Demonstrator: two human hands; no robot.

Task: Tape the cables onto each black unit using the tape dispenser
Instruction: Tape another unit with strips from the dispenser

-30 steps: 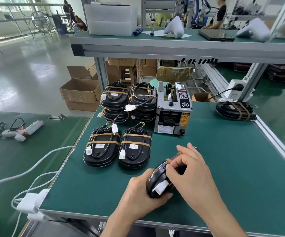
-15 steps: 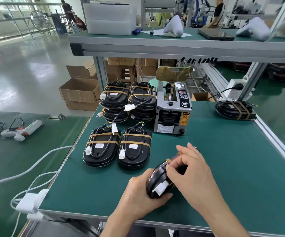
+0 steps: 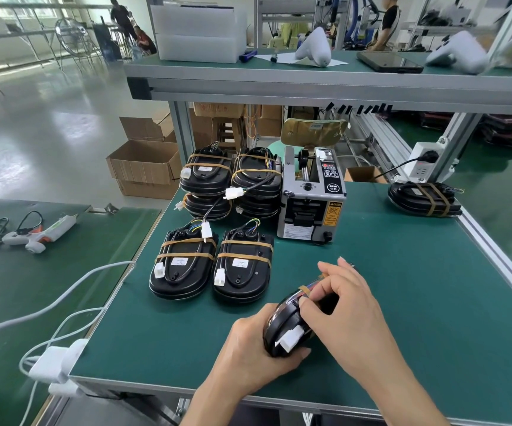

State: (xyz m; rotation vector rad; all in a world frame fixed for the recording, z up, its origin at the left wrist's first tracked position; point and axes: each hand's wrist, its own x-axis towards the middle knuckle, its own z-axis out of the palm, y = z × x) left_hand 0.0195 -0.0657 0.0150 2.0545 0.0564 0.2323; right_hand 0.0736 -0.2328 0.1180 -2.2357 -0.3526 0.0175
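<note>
Your left hand [image 3: 248, 348] grips a glossy black oval unit [image 3: 285, 327] tilted on its edge above the green bench mat [image 3: 402, 302], a white plastic connector [image 3: 290, 339] showing at its near end. Your right hand [image 3: 343, 305] curls over the top of it — fingertips [image 3: 305, 301] pressing a strip of tan tape [image 3: 305, 289]. Just beyond lie two flat black units already banded with tape [image 3: 211, 272], and behind them two stacks of the same [image 3: 231, 182] — right beside the grey boxy tape dispenser [image 3: 311, 198].
</note>
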